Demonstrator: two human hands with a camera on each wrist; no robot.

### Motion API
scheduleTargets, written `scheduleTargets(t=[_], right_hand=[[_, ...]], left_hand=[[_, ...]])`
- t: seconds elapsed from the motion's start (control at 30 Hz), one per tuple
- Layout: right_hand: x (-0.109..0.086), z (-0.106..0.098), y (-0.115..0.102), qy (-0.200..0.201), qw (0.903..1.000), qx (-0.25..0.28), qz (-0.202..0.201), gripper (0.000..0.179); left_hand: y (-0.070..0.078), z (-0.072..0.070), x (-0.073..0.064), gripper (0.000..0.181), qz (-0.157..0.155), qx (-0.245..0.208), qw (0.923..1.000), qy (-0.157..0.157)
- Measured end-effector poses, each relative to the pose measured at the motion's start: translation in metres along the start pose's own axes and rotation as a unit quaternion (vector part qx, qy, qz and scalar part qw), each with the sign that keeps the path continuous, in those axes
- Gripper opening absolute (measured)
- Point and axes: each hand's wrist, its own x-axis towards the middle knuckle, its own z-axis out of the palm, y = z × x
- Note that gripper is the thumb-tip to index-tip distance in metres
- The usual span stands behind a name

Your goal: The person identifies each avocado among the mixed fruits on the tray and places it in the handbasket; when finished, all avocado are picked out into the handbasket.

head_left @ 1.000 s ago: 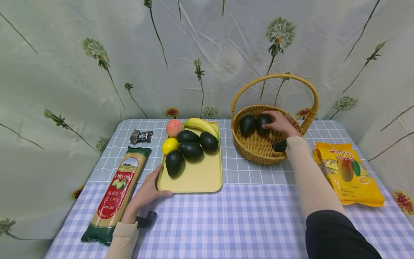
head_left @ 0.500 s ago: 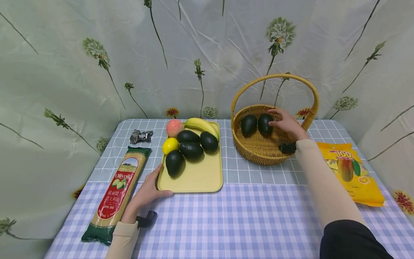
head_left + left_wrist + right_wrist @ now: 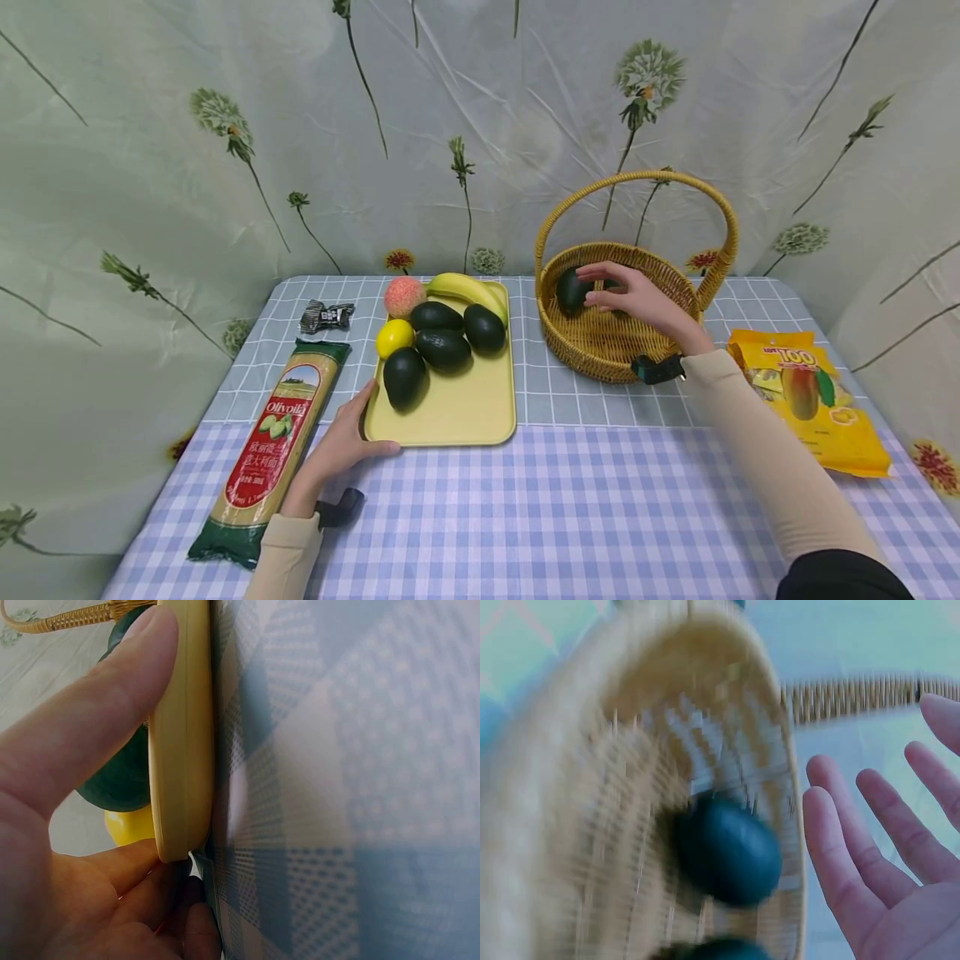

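Observation:
My left hand (image 3: 341,442) holds the near left corner of a yellow tray (image 3: 468,412), thumb along its front edge and fingers at its left side. On the tray lie several avocados (image 3: 444,350), a lemon (image 3: 394,338), a banana (image 3: 467,292) and a pinkish round fruit (image 3: 405,297). My right hand (image 3: 648,308) is over the wicker basket (image 3: 581,360) with loosely spread fingers, holding nothing. One avocado (image 3: 570,293) shows at the basket's left; another avocado (image 3: 617,287) is mostly hidden behind the hand. The right wrist view shows the fingers apart from the nearer avocado (image 3: 731,851).
A tall handle (image 3: 637,176) arches over the basket. Along the left lies a long pasta bag (image 3: 273,446), with a small black wrapped packet (image 3: 327,317) behind it. An orange candy bag (image 3: 813,408) lies at the right. A floral curtain (image 3: 480,125) hangs behind the table.
My right hand has let go of the right avocado in the basket, drawn back a little, then swung left above the avocados. My left hand and the tray have stayed put.

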Motion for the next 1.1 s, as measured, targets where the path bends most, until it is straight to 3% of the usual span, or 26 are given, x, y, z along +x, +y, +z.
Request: scheduleTargets(t=[0.33, 0.57, 0.83, 0.97, 1.1], right_hand=[[0.018, 0.056, -0.023, -0.092, 0.9946, -0.025, -0.040, 0.051], [0.039, 0.093, -0.025, -0.131, 0.9889, -0.041, -0.057, 0.056], [0.065, 0.118, -0.012, -0.125, 0.9806, -0.098, -0.115, 0.056], [0.071, 0.123, -0.006, -0.113, 0.9786, -0.127, -0.116, 0.056], [0.076, 0.127, -0.004, -0.114, 0.9765, -0.158, -0.091, 0.060]], left_hand=[[0.000, -0.001, 0.000, 0.115, 0.009, 0.007, 0.9999, 0.001], [0.000, 0.000, -0.001, 0.116, -0.018, 0.005, 0.9998, -0.005], [0.000, -0.001, -0.001, 0.116, -0.022, 0.007, 0.9997, -0.007], [0.000, -0.001, -0.001, 0.115, -0.019, 0.005, 0.9998, -0.007], [0.000, 0.000, -0.001, 0.115, -0.013, 0.003, 0.9999, -0.004]])
